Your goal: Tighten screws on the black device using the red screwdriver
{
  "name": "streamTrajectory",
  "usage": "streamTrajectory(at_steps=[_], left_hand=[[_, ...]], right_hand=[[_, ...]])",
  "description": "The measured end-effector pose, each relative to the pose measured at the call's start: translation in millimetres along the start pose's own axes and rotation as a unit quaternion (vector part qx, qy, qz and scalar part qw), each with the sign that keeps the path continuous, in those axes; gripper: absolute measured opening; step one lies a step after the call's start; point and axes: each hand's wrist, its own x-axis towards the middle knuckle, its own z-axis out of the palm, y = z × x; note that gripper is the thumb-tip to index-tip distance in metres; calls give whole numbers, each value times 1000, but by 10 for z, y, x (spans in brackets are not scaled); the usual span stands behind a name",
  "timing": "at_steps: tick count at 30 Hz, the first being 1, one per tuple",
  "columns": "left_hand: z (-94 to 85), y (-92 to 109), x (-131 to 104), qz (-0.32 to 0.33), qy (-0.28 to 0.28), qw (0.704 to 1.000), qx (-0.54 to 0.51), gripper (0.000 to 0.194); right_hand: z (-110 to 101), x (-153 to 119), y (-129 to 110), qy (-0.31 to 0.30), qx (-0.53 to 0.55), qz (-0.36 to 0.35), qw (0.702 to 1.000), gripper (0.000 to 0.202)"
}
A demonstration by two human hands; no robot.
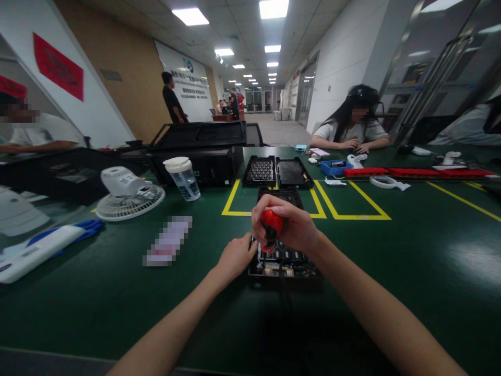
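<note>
A black case lies open on the green table, with dark sockets or bits in its tray. Over its middle, my right hand is wrapped round a red and black screwdriver handle, held upright with its lower end towards the tray. My left hand rests at the case's left edge, fingers together; what they grip, if anything, is hidden. Behind it, a second open black case holds rows of small round parts.
To the left are a white fan, a lidded plastic cup, a pixelated flat item and a white device. A blue tray and a tape roll lie back right. People sit across the table.
</note>
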Motion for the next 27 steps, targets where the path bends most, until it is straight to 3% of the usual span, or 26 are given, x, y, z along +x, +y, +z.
streamTrajectory(at_steps=[12, 27], left_hand=[[-12, 20, -23, -1, 1, 1000, 24, 32], [1, -4, -20, 9, 17, 1000, 4, 27]], right_hand=[[-119, -2, 38, 40, -6, -3, 999, 17], [-103, -7, 23, 64, -50, -17, 997, 14]])
